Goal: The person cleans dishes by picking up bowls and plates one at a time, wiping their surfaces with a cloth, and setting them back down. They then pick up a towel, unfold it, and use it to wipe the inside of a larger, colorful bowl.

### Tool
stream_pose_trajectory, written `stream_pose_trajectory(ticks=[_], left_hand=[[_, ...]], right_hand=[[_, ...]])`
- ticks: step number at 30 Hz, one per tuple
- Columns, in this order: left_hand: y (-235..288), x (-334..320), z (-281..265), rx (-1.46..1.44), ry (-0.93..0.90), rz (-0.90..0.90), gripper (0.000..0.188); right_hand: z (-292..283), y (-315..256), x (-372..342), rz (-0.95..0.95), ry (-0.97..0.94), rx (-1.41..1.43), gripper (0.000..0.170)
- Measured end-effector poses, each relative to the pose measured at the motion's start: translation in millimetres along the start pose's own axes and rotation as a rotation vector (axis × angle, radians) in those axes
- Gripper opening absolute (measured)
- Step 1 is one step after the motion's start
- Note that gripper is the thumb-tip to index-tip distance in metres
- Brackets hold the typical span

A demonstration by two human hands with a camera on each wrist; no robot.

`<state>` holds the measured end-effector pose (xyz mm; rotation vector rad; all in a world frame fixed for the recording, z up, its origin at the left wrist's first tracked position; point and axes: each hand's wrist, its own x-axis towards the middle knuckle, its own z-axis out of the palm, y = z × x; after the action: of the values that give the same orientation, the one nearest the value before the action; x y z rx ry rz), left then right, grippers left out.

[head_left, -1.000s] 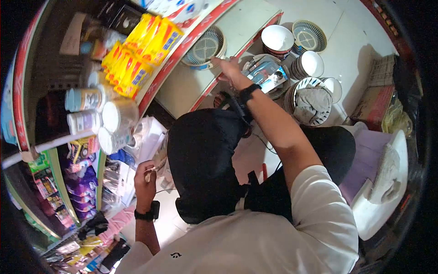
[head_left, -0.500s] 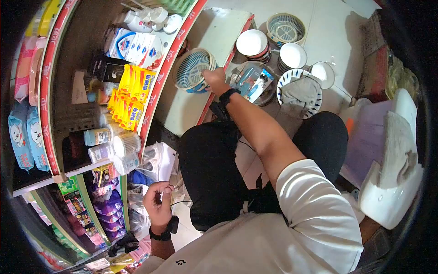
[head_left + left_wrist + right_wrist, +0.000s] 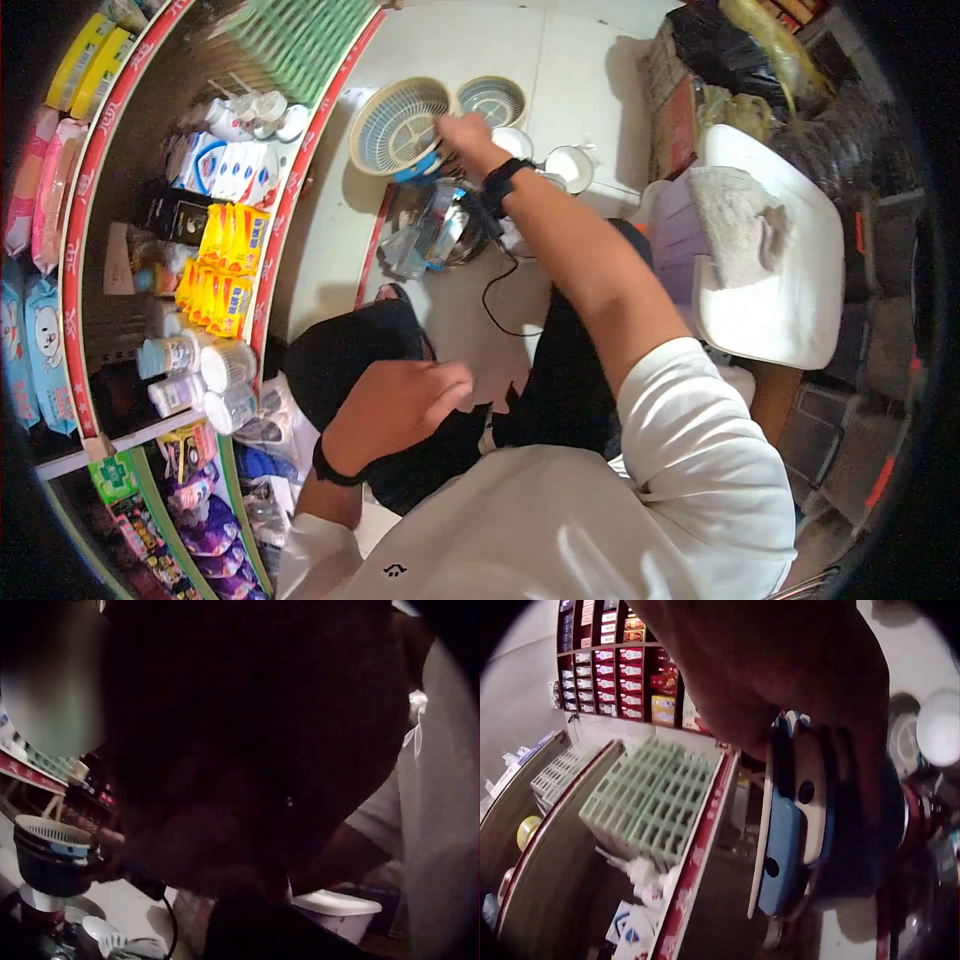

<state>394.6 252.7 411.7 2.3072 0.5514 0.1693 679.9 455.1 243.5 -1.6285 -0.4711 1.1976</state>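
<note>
My right hand (image 3: 468,142) grips the near rim of a stack of round plastic baskets (image 3: 372,128), beige and blue with slotted bottoms. In the right wrist view, layered blue and beige rims of the baskets (image 3: 780,840) show beneath the fingers. The left wrist view has the stack (image 3: 52,862) held up above the bowls. Blurred and holding nothing visible, my left hand (image 3: 400,408) hovers over my thighs with loosely bent fingers. Another slotted basket (image 3: 492,98) stands on the floor just beyond the stack. White bowls (image 3: 570,168) are near my right wrist.
Shelves on the left hold yellow packets (image 3: 225,262), tubs (image 3: 228,366) and a green crate (image 3: 295,45). A clear package (image 3: 428,240) lies by my feet, near a black cable (image 3: 485,300). At right, a grey cloth (image 3: 735,225) drapes over a white-lidded purple bin (image 3: 800,290).
My right hand reached the basket stack on the low shelf, took hold of its rim and lifted it away toward the floor basket. My left hand swung from beside the shelves to above my thighs.
</note>
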Motion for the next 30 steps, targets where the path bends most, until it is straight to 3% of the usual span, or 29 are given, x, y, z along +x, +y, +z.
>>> stream_pose_trajectory(ticks=[1,2,4,6,8,9,10,12,13,14,15,16,17,18,19,20,21,22,23,24,25,26,27,30], left_hand=[[1,12,-4,0.103,-0.099,0.067,0.010],[0,19,-5,0.208,-0.198,0.133,0.018],[-16,30,1,0.249,-0.132,0.251,0.026],[-27,73,-4,0.110,-0.443,0.170,0.034],[-43,98,-3,0.111,-0.444,0.182,0.036],[-55,107,5,0.121,-0.332,0.136,0.035],[-67,115,9,0.129,-0.222,0.081,0.034],[-91,113,16,0.142,-0.229,0.005,0.031],[-108,103,25,0.233,-0.391,-0.101,0.032],[-120,101,30,0.328,-0.548,-0.198,0.034],[-121,106,32,0.322,-0.559,-0.196,0.034],[-116,114,32,0.316,-0.720,-0.245,0.035],[-114,121,34,0.309,-0.874,-0.295,0.037],[-118,123,40,0.300,-0.870,-0.292,0.037],[-122,121,51,0.217,-0.591,-0.140,0.040],[-126,120,59,0.137,-0.309,0.006,0.044],[-129,122,63,0.132,-0.299,0.001,0.044],[-133,124,66,0.124,-0.266,0.010,0.042],[-135,125,68,0.118,-0.236,0.021,0.041],[-138,125,68,0.115,-0.230,0.018,0.041],[-142,124,67,0.180,-0.350,-0.063,0.039],[-143,124,68,0.243,-0.469,-0.145,0.038],[-142,125,69,0.236,-0.461,-0.148,0.038],[-136,130,70,0.317,-0.541,-0.207,0.037]], right_hand=[[-18,3,36,-0.089,0.035,0.021,0.043],[-46,20,92,-0.205,0.078,-0.081,0.042],[-90,-29,41,-0.115,0.159,0.074,0.047],[-126,-36,36,-0.182,0.178,0.277,0.049],[-163,-24,65,-0.147,0.300,0.407,0.043],[-182,-15,84,-0.109,0.387,0.445,0.043],[-206,-3,100,-0.083,0.395,0.487,0.043],[-267,49,148,-0.177,0.359,0.434,0.042],[-281,53,156,-0.008,0.502,0.534,0.041],[-298,68,167,0.040,0.599,0.574,0.043],[-289,57,132,0.052,0.675,0.557,0.055],[-364,122,190,0.058,0.685,0.553,0.055],[-428,192,230,-0.033,0.580,-0.045,0.050],[-479,230,296,-0.123,0.436,-0.638,0.046],[-435,189,225,-0.124,0.430,-0.650,0.046],[-362,130,172,0.149,0.734,0.180,0.040],[-434,201,246,0.186,0.602,0.023,0.041],[-500,253,295,0.122,0.436,-0.731,0.042],[-457,223,223,0.119,0.432,-0.736,0.042],[-401,164,191,0.340,0.755,0.055,0.034],[-464,244,228,0.338,0.753,0.049,0.034],[-531,306,280,0.223,0.582,-0.350,0.034],[-542,323,318,0.098,0.391,-0.740,0.034],[-545,333,315,0.153,0.351,-0.729,0.033]])
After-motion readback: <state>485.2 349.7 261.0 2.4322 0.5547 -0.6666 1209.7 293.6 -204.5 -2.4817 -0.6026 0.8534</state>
